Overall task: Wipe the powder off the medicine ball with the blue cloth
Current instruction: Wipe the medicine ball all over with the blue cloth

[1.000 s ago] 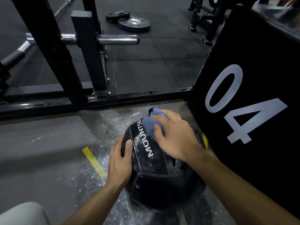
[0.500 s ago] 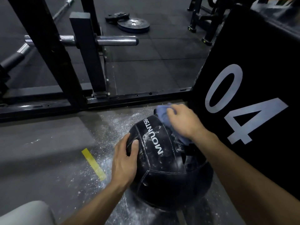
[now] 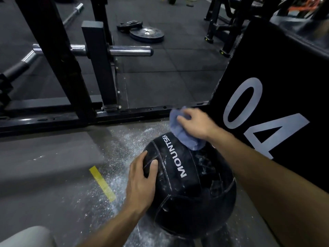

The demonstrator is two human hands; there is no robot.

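Bracing the ball [image 3: 192, 189] with our left hand [image 3: 140, 186], we lay the palm flat against its near left side, fingers spread wide apart over a seam and closed on nothing. Round and black, the ball sits on the floor [image 3: 44, 168] just right of that hand; its skin looks like smooth stitched leather cut into panels, with white letters running up the middle. Pale smears and scratchy streaks of powder [image 3: 121, 157] still mark the panels right of the lettering, and more of it lies scattered as gritty white specks on the grey floor around and beyond our left hand. A flat yellow strip [image 3: 102, 183] of tape lies on the floor to the left of that hand.

Farther off, our right hand [image 3: 195, 123] is clamped on the cloth [image 3: 183, 132], fingers curled together around a bunched fold. Soft and blue, the cloth hangs crumpled below the hand, and its lower end touches the far top of the ball. Right of this hand stands a big black box [image 3: 284, 86], matte and flat-sided, printed with large white numerals.

Beyond both hands runs a black steel frame [image 3: 99, 72] with square posts, a shiny round bar [image 3: 131, 50] poking through it. Past that, a round weight plate [image 3: 146, 33] lies flat on dark rubber tiles.
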